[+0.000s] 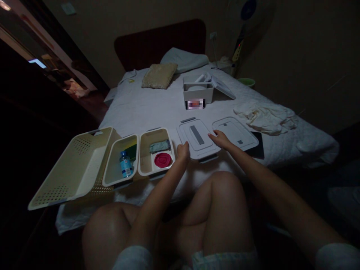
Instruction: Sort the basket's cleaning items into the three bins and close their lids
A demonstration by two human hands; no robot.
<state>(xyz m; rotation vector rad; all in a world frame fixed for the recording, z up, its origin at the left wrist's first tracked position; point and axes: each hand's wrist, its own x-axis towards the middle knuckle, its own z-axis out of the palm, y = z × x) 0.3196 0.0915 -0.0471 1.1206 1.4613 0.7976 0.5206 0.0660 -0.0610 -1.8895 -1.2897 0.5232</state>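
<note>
A white plastic lid (188,133) with a grey strip across its middle lies on the near part of the bed. My left hand (183,151) is closed on its left edge, thumb up. From the opposite side, my right hand (221,139) pinches the right edge. A second white lid (236,131) rests just right of it, partly over a dark flat object (258,146). Left of my left hand stands an open storage box (146,165) holding a folded cloth (159,146) and a round red item (162,160). Beside it, another open box (113,165) contains a blue bottle (125,165).
A large perforated basket (75,165) leans at the far left. Farther back on the bed are a white box (198,95) with its lid tilted, a phone (195,104) propped against it, a beige cushion (159,75) and a crumpled cloth (271,119). A fan (249,9) stands behind.
</note>
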